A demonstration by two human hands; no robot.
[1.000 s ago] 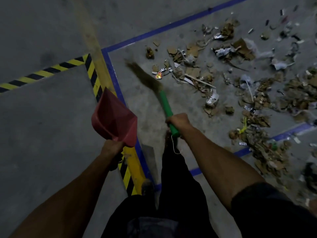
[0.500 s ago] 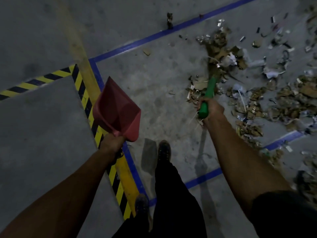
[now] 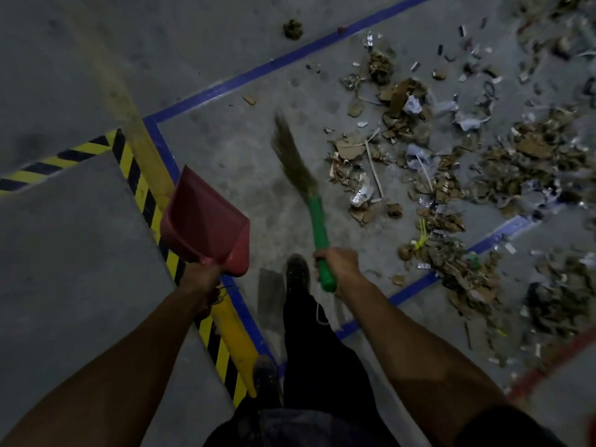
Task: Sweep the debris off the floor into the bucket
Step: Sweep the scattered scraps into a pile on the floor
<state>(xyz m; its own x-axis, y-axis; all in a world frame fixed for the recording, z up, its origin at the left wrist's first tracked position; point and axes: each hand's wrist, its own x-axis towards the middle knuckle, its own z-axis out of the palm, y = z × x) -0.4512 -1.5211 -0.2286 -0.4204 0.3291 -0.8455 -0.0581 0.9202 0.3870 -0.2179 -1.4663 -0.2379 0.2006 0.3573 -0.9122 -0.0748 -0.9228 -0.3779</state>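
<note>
My right hand [image 3: 338,264] grips the green handle of a short broom [image 3: 317,227]. Its brown bristles [image 3: 292,156] point up and to the left, blurred, over bare floor left of the debris. My left hand [image 3: 201,280] holds the handle of a red dustpan [image 3: 206,225], lifted above the floor with its mouth facing up and left. Debris [image 3: 451,162] of torn cardboard, paper and foil scraps is spread over the grey concrete to the right. One clump [image 3: 293,28] lies alone beyond the blue line. No bucket is in view.
Blue floor tape [image 3: 258,72] outlines a rectangle holding most of the debris. Yellow and black hazard tape [image 3: 142,188] and a yellow stripe run along its left side. My legs and shoes [image 3: 298,272] stand at the corner. A red line [image 3: 548,366] crosses the bottom right.
The broom has swung from the debris on the right back to the left, bristles now over bare floor. A clump has been flung beyond the blue line. The dustpan stays raised.
</note>
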